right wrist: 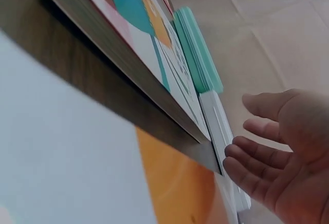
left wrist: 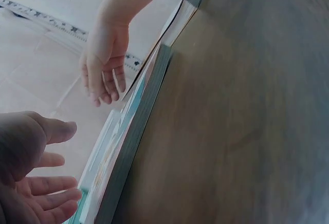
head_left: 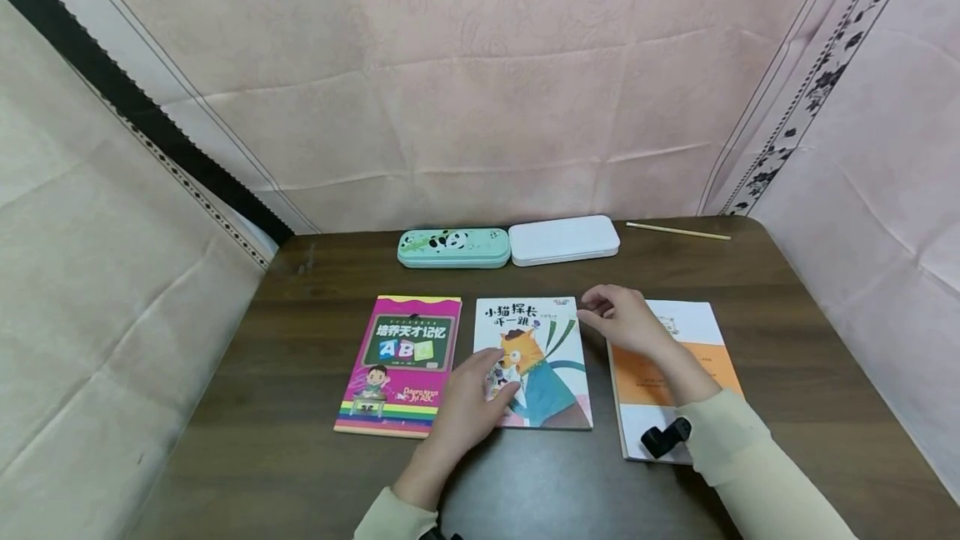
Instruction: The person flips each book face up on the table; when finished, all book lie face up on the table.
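Note:
A white picture book with an orange cat in a teal coat lies face up in the middle of the table. My left hand hovers over its left side, fingers loosely spread; the left wrist view shows nothing in its grasp. Beside the upper right corner of this book is my right hand, raised with relaxed fingers and holding nothing. To the left lies a pink book with a green chalkboard on its cover. Partly under my right forearm is a white and orange book.
Along the table's back edge stand a mint panda pencil case and a white flat case, end to end. A thin light stick lies to their right. Pale cloth hangs behind and at both sides of the wooden table.

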`<state>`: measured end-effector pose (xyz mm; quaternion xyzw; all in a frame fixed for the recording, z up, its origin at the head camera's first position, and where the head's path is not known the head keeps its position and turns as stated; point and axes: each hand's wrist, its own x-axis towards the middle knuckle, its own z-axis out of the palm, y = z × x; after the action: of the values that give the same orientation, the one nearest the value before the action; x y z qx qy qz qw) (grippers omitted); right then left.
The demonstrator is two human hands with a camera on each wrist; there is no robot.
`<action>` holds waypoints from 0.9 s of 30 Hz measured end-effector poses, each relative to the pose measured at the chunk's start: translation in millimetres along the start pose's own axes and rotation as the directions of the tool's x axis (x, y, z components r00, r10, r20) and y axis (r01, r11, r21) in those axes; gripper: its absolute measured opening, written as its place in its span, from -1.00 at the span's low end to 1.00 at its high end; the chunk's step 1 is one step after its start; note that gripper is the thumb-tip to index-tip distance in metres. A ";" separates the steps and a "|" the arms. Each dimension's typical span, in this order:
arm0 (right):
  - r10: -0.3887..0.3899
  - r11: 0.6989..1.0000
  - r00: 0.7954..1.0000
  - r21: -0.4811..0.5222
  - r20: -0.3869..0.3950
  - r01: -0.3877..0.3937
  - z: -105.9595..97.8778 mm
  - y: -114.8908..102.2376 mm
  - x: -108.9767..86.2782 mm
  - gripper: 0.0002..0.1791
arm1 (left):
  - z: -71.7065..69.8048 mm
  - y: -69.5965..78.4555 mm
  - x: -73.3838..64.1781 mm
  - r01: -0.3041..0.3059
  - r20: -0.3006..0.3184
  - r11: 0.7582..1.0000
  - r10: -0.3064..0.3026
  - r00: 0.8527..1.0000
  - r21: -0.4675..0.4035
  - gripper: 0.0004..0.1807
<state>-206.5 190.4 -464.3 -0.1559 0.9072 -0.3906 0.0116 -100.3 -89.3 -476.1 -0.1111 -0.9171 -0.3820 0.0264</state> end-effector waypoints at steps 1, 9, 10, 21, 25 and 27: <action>-0.007 1.000 1.000 0.004 -0.011 0.007 -2.2 1.3 -0.6 -0.72 | 1.3 2.0 0.5 -0.014 0.013 1.000 0.014 1.000 -0.001 -0.42; -0.032 0.999 0.998 0.033 -0.052 0.034 -18.3 9.9 -2.3 -0.68 | 13.9 12.7 3.0 -0.078 0.096 0.997 0.077 0.992 0.010 -0.42; -0.030 0.999 0.998 0.028 -0.056 0.032 -19.9 10.9 -2.5 -0.67 | 15.7 13.5 3.5 -0.099 0.099 0.995 0.097 0.990 0.018 -0.42; 0.068 0.998 0.995 0.015 -0.074 -0.067 -34.3 28.0 -3.4 -0.64 | 32.2 27.3 5.8 -0.267 0.170 0.963 0.257 0.951 0.039 -0.44; 0.085 0.996 0.994 0.010 -0.071 -0.085 -38.5 34.5 -5.0 -0.62 | 37.8 31.2 4.1 -0.276 0.210 0.960 0.262 0.942 0.042 -0.44; 0.089 0.996 0.993 0.005 -0.073 -0.088 -41.1 39.0 -6.0 -0.60 | 41.5 32.7 4.0 -0.305 0.221 0.951 0.287 0.932 0.048 -0.45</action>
<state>-217.3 246.4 -464.2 -0.1011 0.9127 -0.3959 -0.0042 -95.4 -36.9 -482.1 -0.2869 -0.9022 -0.3218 -0.0093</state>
